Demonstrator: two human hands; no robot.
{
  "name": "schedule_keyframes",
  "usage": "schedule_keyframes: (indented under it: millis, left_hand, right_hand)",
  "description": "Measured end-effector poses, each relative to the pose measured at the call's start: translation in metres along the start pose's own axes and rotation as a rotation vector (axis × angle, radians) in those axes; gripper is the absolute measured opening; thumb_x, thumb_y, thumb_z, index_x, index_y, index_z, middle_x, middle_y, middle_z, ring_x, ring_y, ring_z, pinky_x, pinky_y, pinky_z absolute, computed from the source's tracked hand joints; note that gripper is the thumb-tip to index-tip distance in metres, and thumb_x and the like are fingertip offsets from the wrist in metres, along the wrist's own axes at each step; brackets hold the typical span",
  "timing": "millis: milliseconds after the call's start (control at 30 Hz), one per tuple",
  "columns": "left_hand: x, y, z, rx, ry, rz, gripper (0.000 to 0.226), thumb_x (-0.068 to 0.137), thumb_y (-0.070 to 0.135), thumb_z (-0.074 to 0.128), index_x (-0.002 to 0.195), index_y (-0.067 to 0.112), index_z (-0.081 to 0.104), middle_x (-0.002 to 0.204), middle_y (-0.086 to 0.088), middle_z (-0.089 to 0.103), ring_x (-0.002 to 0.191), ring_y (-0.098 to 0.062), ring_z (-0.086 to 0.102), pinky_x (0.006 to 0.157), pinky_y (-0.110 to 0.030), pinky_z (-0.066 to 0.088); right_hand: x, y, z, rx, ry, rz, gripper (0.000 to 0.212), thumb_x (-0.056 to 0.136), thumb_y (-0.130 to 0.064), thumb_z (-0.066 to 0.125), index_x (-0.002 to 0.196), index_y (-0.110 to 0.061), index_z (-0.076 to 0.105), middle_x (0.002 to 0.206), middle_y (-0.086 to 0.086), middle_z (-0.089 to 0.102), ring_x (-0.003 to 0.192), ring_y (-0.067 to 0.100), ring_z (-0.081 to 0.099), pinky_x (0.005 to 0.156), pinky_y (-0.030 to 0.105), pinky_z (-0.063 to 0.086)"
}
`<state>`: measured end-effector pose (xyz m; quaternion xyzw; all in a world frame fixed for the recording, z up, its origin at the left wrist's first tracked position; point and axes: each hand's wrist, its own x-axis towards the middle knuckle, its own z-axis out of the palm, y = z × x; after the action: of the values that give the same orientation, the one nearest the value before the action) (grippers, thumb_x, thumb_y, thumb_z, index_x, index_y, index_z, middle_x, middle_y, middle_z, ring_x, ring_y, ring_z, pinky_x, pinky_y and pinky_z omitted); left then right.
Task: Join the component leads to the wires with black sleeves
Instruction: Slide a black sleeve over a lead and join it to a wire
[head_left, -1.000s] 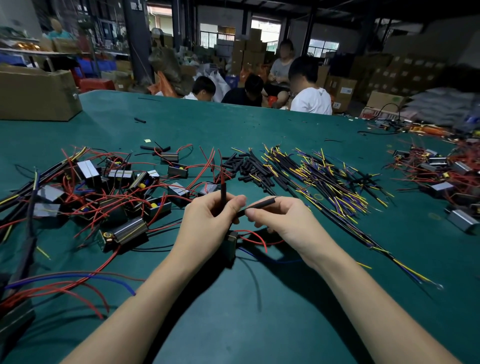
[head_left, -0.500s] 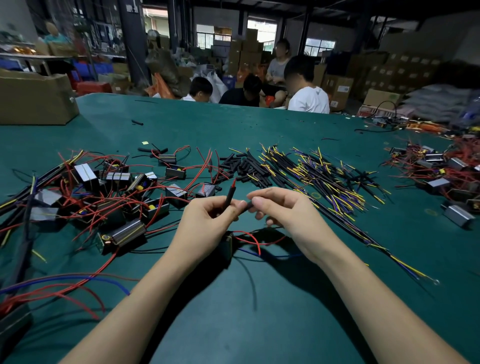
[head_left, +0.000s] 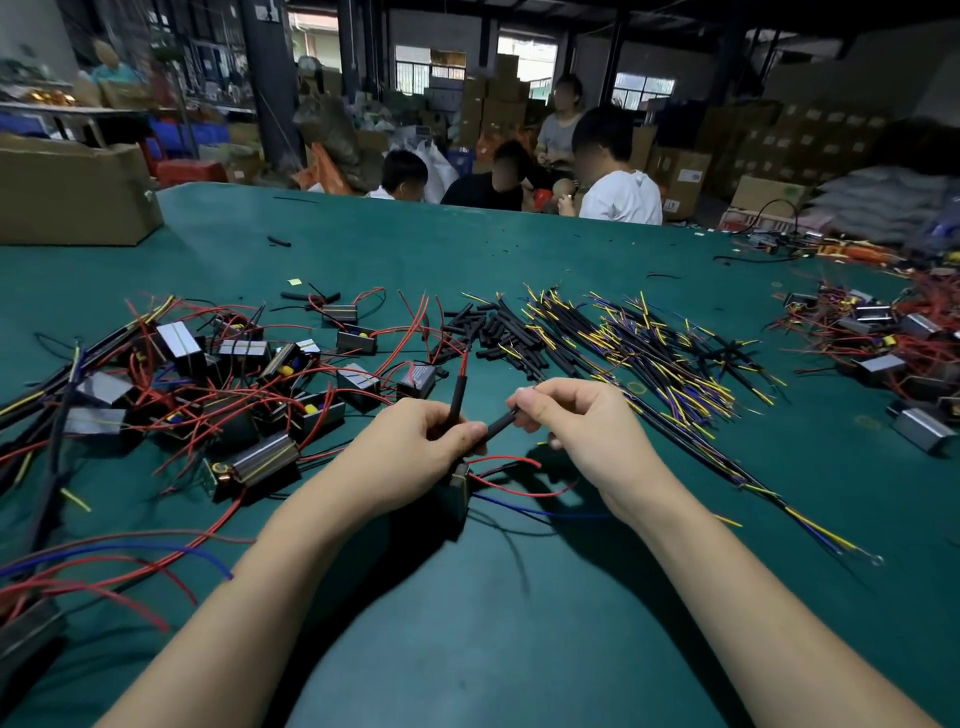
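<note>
My left hand (head_left: 415, 447) grips an upright black sleeve (head_left: 458, 395) with a red lead poking out of its top. A small dark component (head_left: 457, 486) hangs below that hand, and its red and blue leads trail to the right over the green table (head_left: 493, 623). My right hand (head_left: 582, 431) pinches the far end of a second black sleeve (head_left: 500, 423), which slants down to my left thumb. Loose black sleeves (head_left: 488, 332) lie in a heap just beyond my hands. Black-sleeved wires with yellow and purple ends (head_left: 649, 353) spread out to the right.
A pile of metal-cased components with red leads (head_left: 218, 384) covers the left of the table. Another such pile (head_left: 883, 343) lies at the far right. A cardboard box (head_left: 72, 192) stands at the back left. Several people sit beyond the table's far edge.
The sleeve in my left hand has slid down, baring the red lead tip. The sleeve in my right hand has moved in close to my left thumb.
</note>
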<state>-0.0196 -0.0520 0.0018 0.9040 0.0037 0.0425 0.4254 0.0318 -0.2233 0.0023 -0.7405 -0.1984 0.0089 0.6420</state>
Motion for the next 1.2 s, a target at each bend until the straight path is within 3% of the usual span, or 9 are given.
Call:
schedule_keyframes:
  millis: [133,200,267,400,667,833,1000,1100,1200]
  left_hand:
    - [-0.003,0.009,0.008,-0.275,0.116,0.117,0.015,0.088,0.025,0.065,0.099,0.016,0.067,0.085,-0.001,0.073,0.079,-0.012,0.067,0.079,-0.028,0.053]
    - [-0.004,0.014,0.010,-0.387,0.156,0.159,0.013,0.086,0.014,0.068,0.099,0.012,0.068,0.080,-0.001,0.074,0.070,-0.011,0.067,0.071,-0.022,0.053]
    - [-0.004,0.014,0.011,-0.359,0.170,0.178,0.008,0.086,0.008,0.067,0.092,0.011,0.071,0.070,0.004,0.072,0.057,-0.005,0.062,0.059,-0.014,0.048]
    - [0.000,0.010,0.009,-0.285,0.184,0.139,0.008,0.087,0.009,0.067,0.087,0.013,0.074,0.068,0.001,0.069,0.052,0.002,0.057,0.056,-0.010,0.045]
    - [0.002,0.002,0.014,-0.224,0.208,0.086,0.009,0.087,0.015,0.065,0.080,0.016,0.071,0.068,0.006,0.070,0.056,0.002,0.059,0.071,-0.025,0.053]
    - [0.003,0.002,0.019,-0.277,0.203,0.086,0.013,0.091,0.017,0.060,0.078,0.016,0.065,0.062,0.005,0.067,0.047,0.004,0.051,0.059,-0.016,0.043]
    - [0.005,0.001,0.020,-0.315,0.212,0.106,0.012,0.091,0.016,0.059,0.081,0.013,0.065,0.062,0.003,0.065,0.049,0.002,0.050,0.055,-0.012,0.037]
    - [0.006,0.000,0.021,-0.336,0.209,0.105,0.011,0.091,0.015,0.059,0.081,0.013,0.064,0.062,0.003,0.064,0.047,0.001,0.049,0.053,-0.010,0.036]
    - [0.006,0.000,0.021,-0.356,0.208,0.106,0.011,0.091,0.014,0.058,0.083,0.012,0.065,0.062,0.002,0.064,0.047,0.002,0.049,0.052,-0.010,0.036]
  right_hand:
    - [-0.003,-0.002,0.004,0.018,-0.038,-0.033,0.019,0.091,-0.011,0.061,0.073,-0.013,0.067,0.058,-0.009,0.064,0.057,-0.004,0.055,0.055,0.005,0.039]
    - [-0.005,-0.003,0.008,0.035,-0.057,-0.058,0.024,0.091,-0.010,0.060,0.069,-0.015,0.065,0.057,-0.009,0.064,0.057,-0.003,0.054,0.056,0.005,0.039]
    - [-0.006,-0.003,0.010,0.034,-0.049,-0.052,0.025,0.091,-0.009,0.060,0.068,-0.015,0.065,0.057,-0.008,0.064,0.056,-0.003,0.055,0.055,0.005,0.038]
    - [-0.004,-0.001,0.011,0.048,0.011,0.032,0.021,0.091,-0.011,0.061,0.071,-0.012,0.067,0.057,-0.008,0.065,0.055,-0.005,0.056,0.052,0.005,0.039]
    - [0.001,0.000,-0.007,0.004,-0.077,0.236,0.013,0.089,-0.026,0.065,0.083,-0.015,0.071,0.074,-0.003,0.071,0.065,0.006,0.060,0.055,0.015,0.042]
    - [0.019,-0.006,-0.051,0.013,0.230,0.265,0.011,0.091,-0.018,0.061,0.093,-0.010,0.068,0.077,0.000,0.068,0.058,0.009,0.061,0.055,0.019,0.041]
    - [0.046,0.005,-0.102,-0.436,0.463,0.297,0.016,0.087,-0.013,0.060,0.074,-0.012,0.069,0.087,0.018,0.070,0.069,0.021,0.058,0.062,0.028,0.040]
    - [0.062,0.013,-0.104,-0.778,0.357,0.308,0.013,0.085,-0.015,0.064,0.077,-0.011,0.073,0.083,0.015,0.068,0.089,0.025,0.059,0.073,0.028,0.044]
    - [0.074,0.025,-0.093,-0.986,0.239,0.330,0.008,0.083,-0.019,0.066,0.081,-0.016,0.074,0.094,0.010,0.067,0.096,0.029,0.059,0.076,0.032,0.047]
